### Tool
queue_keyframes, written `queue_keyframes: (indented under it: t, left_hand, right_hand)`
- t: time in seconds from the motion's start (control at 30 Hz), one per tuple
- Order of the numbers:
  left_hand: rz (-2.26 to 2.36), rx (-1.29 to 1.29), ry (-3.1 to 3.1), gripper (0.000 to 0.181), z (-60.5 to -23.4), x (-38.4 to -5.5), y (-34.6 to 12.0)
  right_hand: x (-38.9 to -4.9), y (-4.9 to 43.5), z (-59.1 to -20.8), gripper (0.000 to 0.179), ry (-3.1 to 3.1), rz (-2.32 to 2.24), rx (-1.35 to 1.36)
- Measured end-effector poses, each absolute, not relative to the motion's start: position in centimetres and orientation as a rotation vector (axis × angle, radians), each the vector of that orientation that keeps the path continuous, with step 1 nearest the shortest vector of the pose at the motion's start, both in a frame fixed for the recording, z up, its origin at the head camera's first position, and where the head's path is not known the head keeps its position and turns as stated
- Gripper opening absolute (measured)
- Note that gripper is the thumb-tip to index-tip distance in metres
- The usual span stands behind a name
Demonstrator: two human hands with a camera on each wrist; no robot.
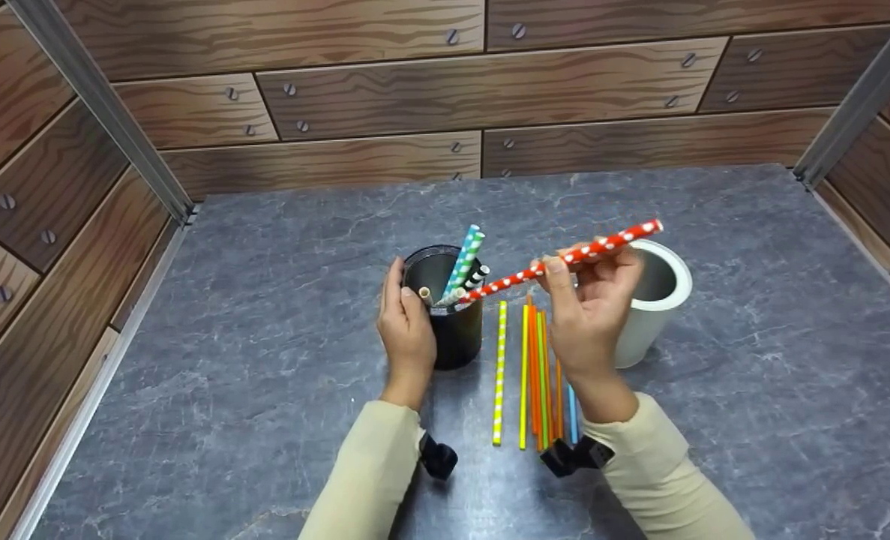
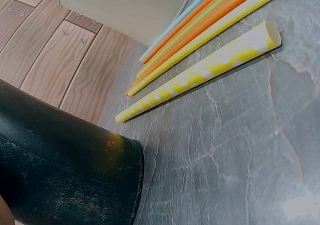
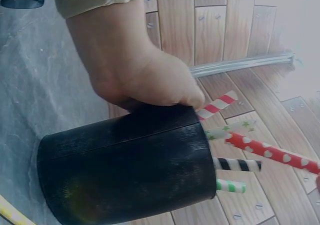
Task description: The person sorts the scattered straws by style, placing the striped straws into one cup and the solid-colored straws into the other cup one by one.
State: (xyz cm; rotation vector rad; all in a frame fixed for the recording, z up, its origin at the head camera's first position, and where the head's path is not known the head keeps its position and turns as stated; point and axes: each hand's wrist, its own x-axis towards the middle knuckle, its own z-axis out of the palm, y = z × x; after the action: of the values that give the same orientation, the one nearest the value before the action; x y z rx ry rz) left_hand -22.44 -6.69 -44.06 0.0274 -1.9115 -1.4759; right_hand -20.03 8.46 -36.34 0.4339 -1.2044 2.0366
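Note:
A black cup [image 1: 457,341] stands upright on the table, and my left hand [image 1: 407,337] holds it by its left side with the thumb at the rim. Several patterned paper straws lean inside, among them a green-striped straw [image 1: 462,266] and a black-and-white striped one [image 3: 240,165]. Between thumb and fingers my right hand [image 1: 591,319] pinches a red straw with white hearts [image 1: 615,241], held at a slant. The lower left end of this straw is at the black cup's rim; in the right wrist view it [image 3: 280,155] overlaps the straws sticking out.
Right of the black cup lie a yellow-and-white straw [image 1: 499,375] and several plain coloured straws [image 1: 524,375], side by side on the grey marbled table [image 1: 265,300]. A white cup [image 1: 639,334] stands behind my right hand. Wood-patterned walls [image 1: 377,97] surround the table.

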Motion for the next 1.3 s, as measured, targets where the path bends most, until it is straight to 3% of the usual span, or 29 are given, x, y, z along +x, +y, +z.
queue_keyframes:
  t: [0.63, 1.03, 1.3]
  left_hand:
    - [-1.489, 0.01, -1.902, 0.041, -44.0, -22.5, -6.6]
    - [-1.471, 0.012, -1.902, 0.04, -44.2, -22.5, -6.7]
    - [-1.471, 0.013, -1.891, 0.039, -44.2, -22.5, -6.7]
  right_hand:
    - [-20.9, 6.6, -39.7, 0.041, -1.392, 1.817, 0.581]
    - [-20.9, 5.9, -41.4, 0.029, -1.599, 1.646, 0.64]
    - [-20.9, 5.3, -42.1, 0.03, -1.712, 1.612, 0.653]
